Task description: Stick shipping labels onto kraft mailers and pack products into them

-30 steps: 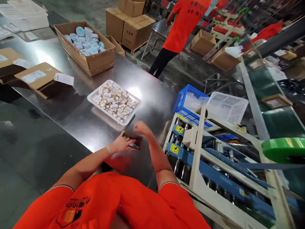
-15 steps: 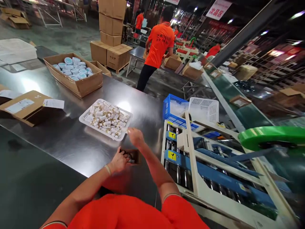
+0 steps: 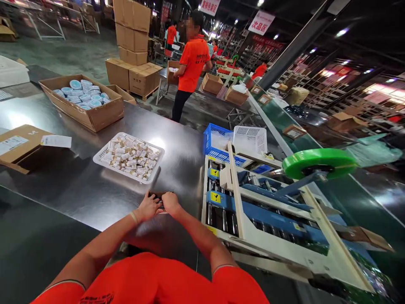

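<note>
Close to my body on the metal table, a small brown box (image 3: 162,210) is mostly hidden by my hands. My left hand (image 3: 149,207) rests on its left side, fingers spread over the dark contents. My right hand (image 3: 171,202) is closed at the box's right side; whatever its fingers hold is hidden. Just beyond them a white perforated tray (image 3: 98,158) is full of small white-labelled pieces with gold-coloured parts.
Left on the metal table (image 3: 183,156) are a carton (image 3: 109,115) of round blue-and-white tins and a flattish carton (image 3: 23,145) with papers. At right, a roller machine (image 3: 236,202), a blue crate (image 3: 208,141) and a green wheel (image 3: 319,162). A person (image 3: 193,63) stands behind.
My right hand has moved from the tray's edge down to the small box, beside my left hand. The camera view has shifted, and the person behind has turned, holding a carton.
</note>
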`<state>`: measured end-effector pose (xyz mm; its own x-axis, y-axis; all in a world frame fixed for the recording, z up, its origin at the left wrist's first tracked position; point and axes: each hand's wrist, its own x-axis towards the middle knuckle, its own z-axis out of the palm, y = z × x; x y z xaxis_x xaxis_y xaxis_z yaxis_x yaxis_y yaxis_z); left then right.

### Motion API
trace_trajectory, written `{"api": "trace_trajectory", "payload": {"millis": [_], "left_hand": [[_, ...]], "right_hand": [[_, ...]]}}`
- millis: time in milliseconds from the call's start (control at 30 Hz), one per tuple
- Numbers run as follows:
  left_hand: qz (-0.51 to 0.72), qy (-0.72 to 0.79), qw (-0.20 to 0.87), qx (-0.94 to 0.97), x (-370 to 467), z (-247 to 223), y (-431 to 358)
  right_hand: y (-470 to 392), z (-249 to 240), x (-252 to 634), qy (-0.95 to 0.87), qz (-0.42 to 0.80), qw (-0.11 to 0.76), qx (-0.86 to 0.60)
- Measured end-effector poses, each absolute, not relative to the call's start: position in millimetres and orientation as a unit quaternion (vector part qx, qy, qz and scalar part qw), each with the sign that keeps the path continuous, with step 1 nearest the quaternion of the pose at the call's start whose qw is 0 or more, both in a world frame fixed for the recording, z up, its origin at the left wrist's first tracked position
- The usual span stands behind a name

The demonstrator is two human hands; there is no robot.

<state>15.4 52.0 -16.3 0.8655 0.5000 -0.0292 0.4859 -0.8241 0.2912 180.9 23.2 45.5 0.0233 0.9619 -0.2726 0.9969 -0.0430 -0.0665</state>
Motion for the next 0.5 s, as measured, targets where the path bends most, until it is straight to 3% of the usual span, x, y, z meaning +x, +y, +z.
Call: {"api": "trace_trajectory", "payload": {"millis": [133,233,367,500], "left_hand": [[0.035,0.247,0.146,0.957,13.9,-21.1,52.2],[0.044,0.248,0.149,0.956,17.5,-24.0,50.4],[0.063,0.260,0.180,0.947,19.8,-26.9,51.8],[0.204,0.283,0.358,0.866,-5.1,-41.3,63.1]], "right_hand": [[-11.0,39.5,227.3,0.597,-0.102,-0.105,0.789],[-13.9,19.6,239.2,0.530,-0.234,-0.221,0.785],[1.9,-6.9,218.4,0.560,-0.340,-0.233,0.718],[-9.4,-18.3,223.2,0.638,-0.343,-0.223,0.652]]}}
